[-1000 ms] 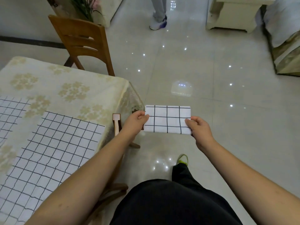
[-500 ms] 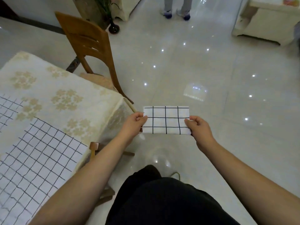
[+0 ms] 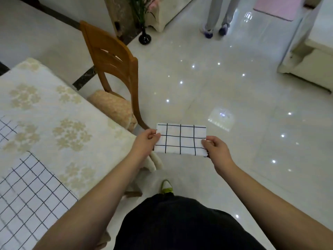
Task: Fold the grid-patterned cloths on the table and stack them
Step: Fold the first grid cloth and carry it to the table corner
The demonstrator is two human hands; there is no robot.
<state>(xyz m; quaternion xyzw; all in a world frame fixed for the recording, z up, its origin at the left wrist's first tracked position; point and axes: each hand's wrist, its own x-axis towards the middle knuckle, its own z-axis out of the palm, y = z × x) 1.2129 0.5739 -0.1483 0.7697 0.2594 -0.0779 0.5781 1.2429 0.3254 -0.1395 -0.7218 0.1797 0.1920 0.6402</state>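
I hold a small folded white cloth with a black grid (image 3: 181,139) in the air over the floor, to the right of the table. My left hand (image 3: 144,143) pinches its left edge and my right hand (image 3: 217,148) pinches its lower right corner. An unfolded grid cloth (image 3: 27,199) lies flat on the table at the lower left. The corner of another grid cloth (image 3: 6,127) shows at the left edge. The table (image 3: 72,112) wears a cream floral tablecloth.
A wooden chair (image 3: 115,73) with a cushioned seat stands at the table's far side. A black vase with a plant (image 3: 144,37) is on the glossy tiled floor behind it. Another person's legs (image 3: 216,20) stand at the top. Pale furniture (image 3: 310,56) is at the right.
My view has swung right and up, so the table has slid left and more floor shows. The folded cloth stays held between both hands, with the grips unchanged.
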